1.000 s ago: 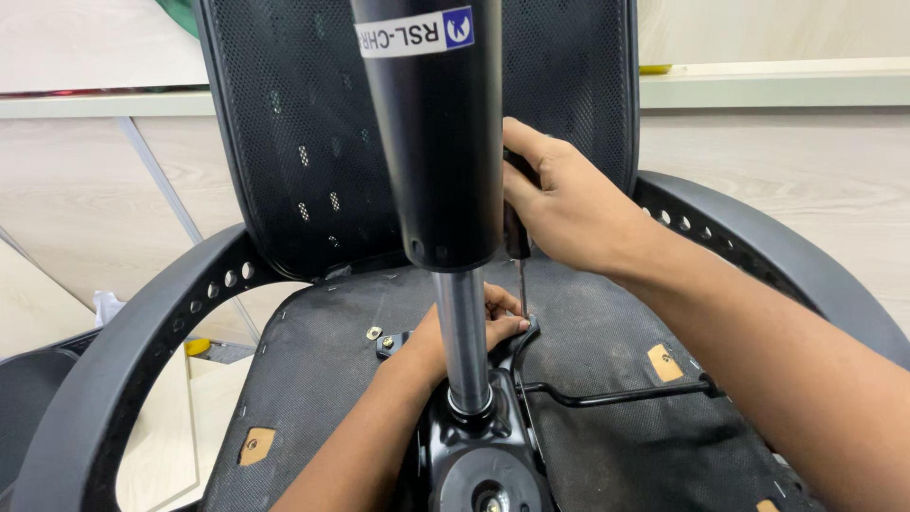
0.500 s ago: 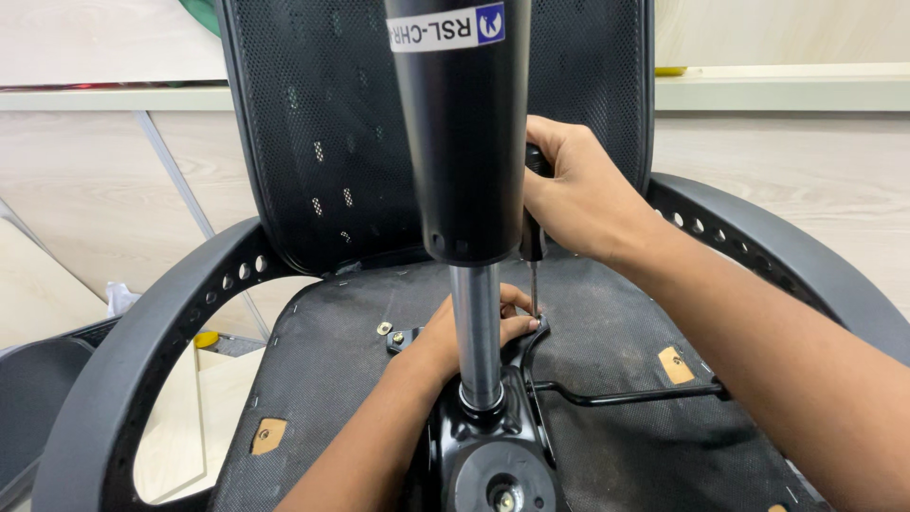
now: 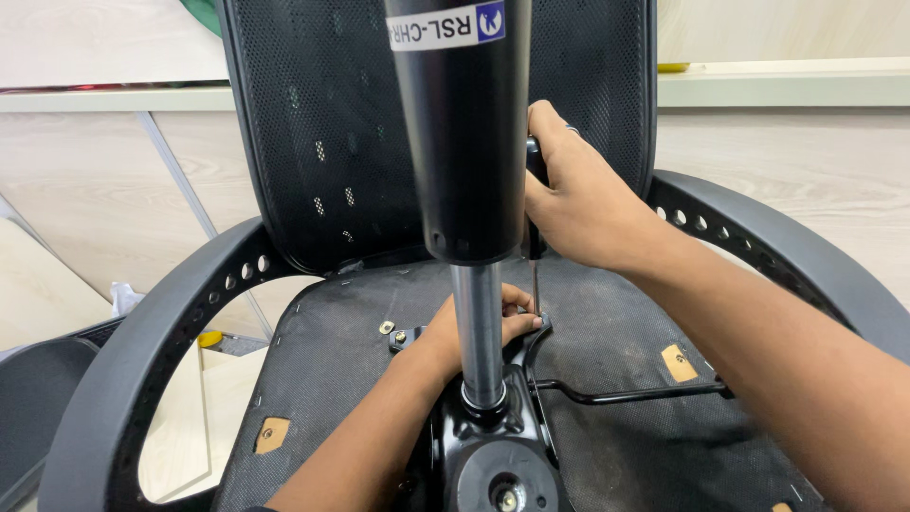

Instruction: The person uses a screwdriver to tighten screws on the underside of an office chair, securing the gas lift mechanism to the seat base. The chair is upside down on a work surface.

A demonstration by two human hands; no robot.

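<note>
Black office chair lies inverted, gas cylinder (image 3: 462, 133) upright. Right hand (image 3: 578, 204) is wrapped tight around a screwdriver (image 3: 535, 248); below it, left hand (image 3: 469, 327) pinches the black mechanism plate (image 3: 493, 446).

The black gas cylinder (image 3: 460, 133) runs off the top edge and hides part of the left hand (image 3: 474, 332) behind its chrome rod, along with most of the screwdriver (image 3: 534, 275) handle held by the right hand (image 3: 583, 204). The screwdriver tip and the screw it meets are too small to make out. The mounting plate (image 3: 493, 455) is cut off by the bottom edge.
</note>
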